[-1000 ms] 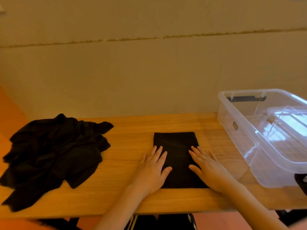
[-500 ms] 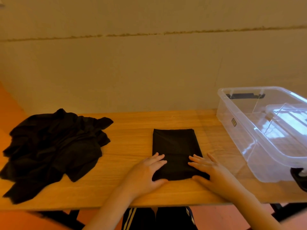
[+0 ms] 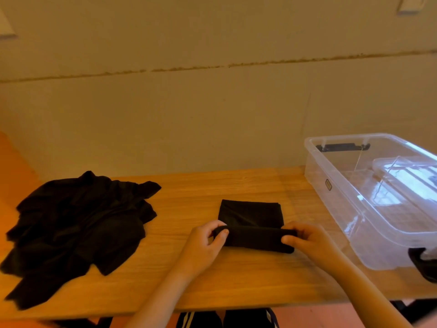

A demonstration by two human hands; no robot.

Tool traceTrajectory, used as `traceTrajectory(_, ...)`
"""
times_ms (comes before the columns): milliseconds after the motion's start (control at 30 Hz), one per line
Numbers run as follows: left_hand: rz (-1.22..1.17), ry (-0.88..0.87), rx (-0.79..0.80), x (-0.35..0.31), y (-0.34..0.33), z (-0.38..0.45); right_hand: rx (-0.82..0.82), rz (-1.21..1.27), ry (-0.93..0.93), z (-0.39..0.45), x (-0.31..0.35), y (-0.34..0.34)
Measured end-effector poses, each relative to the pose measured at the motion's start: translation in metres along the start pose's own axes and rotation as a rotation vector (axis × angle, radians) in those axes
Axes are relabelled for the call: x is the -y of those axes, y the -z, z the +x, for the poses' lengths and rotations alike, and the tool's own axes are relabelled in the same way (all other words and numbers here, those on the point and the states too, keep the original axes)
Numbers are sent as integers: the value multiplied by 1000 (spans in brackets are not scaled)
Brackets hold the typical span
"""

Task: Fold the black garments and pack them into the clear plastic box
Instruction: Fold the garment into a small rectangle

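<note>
A folded black garment [image 3: 251, 214] lies in the middle of the wooden table [image 3: 212, 185]. Its near end is lifted and turned up into a thick fold. My left hand [image 3: 204, 245] pinches the left end of that fold between thumb and fingers. My right hand [image 3: 305, 240] pinches the right end the same way. A clear plastic box [image 3: 369, 218] stands at the right of the table, open on top, holding only a clear lid or tray. A loose heap of black garments [image 3: 75, 228] lies at the left.
A beige wall rises right behind the table. The box has black latches at its far end [image 3: 340, 146] and near corner [image 3: 423, 263]. Bare wood shows between the heap and the folded garment. My legs in dark trousers show below the table's front edge.
Both hands lay flat on the garment before, then slid back to its near edge. Now they pinch that edge and have lifted it up and forward into a fold.
</note>
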State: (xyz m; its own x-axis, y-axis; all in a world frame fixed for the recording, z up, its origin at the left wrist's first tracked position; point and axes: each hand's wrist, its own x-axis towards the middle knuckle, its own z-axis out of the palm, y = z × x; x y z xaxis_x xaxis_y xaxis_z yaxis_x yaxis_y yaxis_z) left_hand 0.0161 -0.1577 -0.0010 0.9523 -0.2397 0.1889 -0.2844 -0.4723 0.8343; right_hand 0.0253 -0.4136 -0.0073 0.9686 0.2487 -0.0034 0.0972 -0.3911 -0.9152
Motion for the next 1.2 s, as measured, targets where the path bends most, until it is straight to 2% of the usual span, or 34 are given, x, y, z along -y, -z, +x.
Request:
traceTrajectory(100, -55, 32, -133, -1, -7, 8, 177, 21, -55, -2, -2, 1)
traceTrajectory(133, -59, 42, -152, -1, -10, 10, 185, 25, -79, -1, -5, 0)
traceTrajectory(233, -93, 93, -196, 0, -13, 18, 35, 193, -117, 3, -5, -5)
traceTrajectory(300, -125, 167, -218, 1, -14, 28, -75, 288, -118, 12, -1, -5)
traceTrajectory(367, -150, 274, -240, 5, -16, 41, -117, 309, -132, 22, 3, -7)
traceTrajectory(500, -305, 496, -198, 13, -17, 50, -157, 249, -193, 40, -5, -16)
traceTrajectory(600, -458, 550, -136, 19, -13, 45, -222, 117, -210, 48, -11, -19)
traceTrajectory(733, -362, 573, -237, 24, -18, 50, -285, -48, -219, 54, -7, -26)
traceTrajectory(900, -83, 510, -381, 27, -32, 56, -488, -327, -129, 51, -12, -34)
traceTrajectory(1067, 162, 405, -462, 26, -32, 48, -512, -532, -120, 48, -9, -35)
traceTrajectory(1133, 353, 278, -466, 20, -31, 44, -584, -641, -35, 47, -4, -35)
traceTrajectory(1200, 549, -2, -444, 9, -36, 42, -572, -739, 156, 47, 1, -41)
